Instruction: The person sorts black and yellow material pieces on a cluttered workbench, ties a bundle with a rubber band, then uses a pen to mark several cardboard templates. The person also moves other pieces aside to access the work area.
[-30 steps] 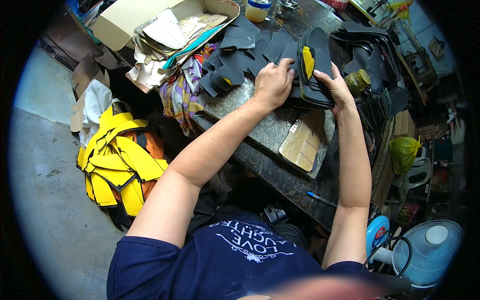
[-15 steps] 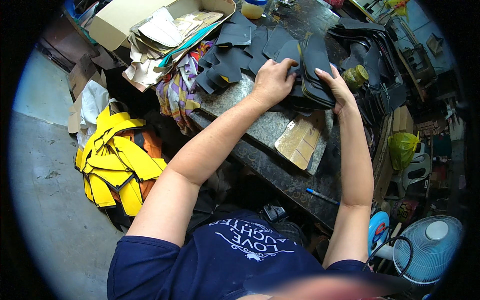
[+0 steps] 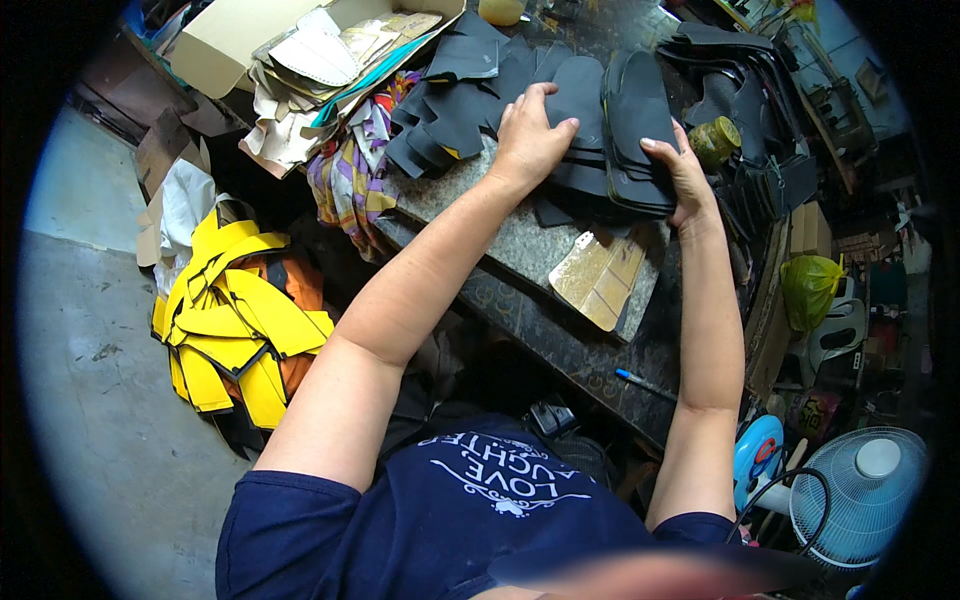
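Observation:
My right hand [image 3: 684, 180] grips the right edge of a stack of dark sole-shaped pieces [image 3: 640, 105], thumb on top; its other fingers are mostly hidden behind the stack. A second pile of similar dark pieces [image 3: 578, 95] lies just left of it. Beside that pile, my left hand [image 3: 530, 135] is open, thumb and fingers apart, with nothing visible in it. Further left, angular dark cut pieces [image 3: 450, 115] overlap on the speckled stone slab [image 3: 455, 210]. A worn tan pattern board with ruled lines [image 3: 600, 278] rests at the slab's near end.
An open carton [image 3: 215, 50] of paper patterns stands far left, beside a patterned cloth [image 3: 350, 165]. Yellow strips [image 3: 250, 320] are heaped lower left. A jar [image 3: 712, 142] and more dark pieces [image 3: 775, 110] sit right. A blue pen [image 3: 645, 383] lies near the table edge; a fan [image 3: 860, 490] stands lower right.
My left hand has moved left, off the stack, and its fingers have spread. The sole-shaped pieces now lie as two piles side by side. My right hand keeps its grip.

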A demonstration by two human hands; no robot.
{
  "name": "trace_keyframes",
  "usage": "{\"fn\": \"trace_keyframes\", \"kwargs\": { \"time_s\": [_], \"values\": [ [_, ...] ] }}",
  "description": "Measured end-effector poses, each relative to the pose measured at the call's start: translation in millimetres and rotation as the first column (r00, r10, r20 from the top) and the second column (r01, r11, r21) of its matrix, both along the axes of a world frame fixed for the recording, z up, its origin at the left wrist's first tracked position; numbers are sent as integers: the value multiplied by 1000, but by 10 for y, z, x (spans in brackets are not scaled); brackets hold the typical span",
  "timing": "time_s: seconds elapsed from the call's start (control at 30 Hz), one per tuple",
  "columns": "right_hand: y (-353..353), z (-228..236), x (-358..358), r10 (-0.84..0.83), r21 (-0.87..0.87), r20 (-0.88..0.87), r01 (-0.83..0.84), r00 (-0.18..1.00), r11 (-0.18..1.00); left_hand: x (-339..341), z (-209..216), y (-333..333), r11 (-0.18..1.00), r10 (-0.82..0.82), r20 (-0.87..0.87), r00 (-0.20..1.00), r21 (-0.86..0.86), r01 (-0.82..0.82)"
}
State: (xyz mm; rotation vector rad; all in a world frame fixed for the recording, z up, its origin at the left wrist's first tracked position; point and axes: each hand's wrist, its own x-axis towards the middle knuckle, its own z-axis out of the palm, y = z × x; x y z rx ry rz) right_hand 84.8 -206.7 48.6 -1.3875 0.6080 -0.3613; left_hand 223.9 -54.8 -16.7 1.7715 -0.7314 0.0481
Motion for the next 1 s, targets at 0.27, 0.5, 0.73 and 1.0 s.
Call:
{"fn": "trace_keyframes", "kwargs": {
  "time_s": [0.27,0.5,0.73,1.0],
  "values": [
    [27,111,11,110,17,-3,-110,994,994,-50,69,26,965,-238,-59,970,-129,229],
    [-205,-20,-121,-2,110,-20,4,1000,994,-175,103,72,979,-115,221,968,191,73],
    [-159,-85,-233,-82,16,8,82,997,996,-162,81,46,978,-202,168,965,81,191],
    [-39,-52,-245,18,55,-7,-18,1000,998,-242,96,20,965,-261,337,905,78,250]
  ]
}}
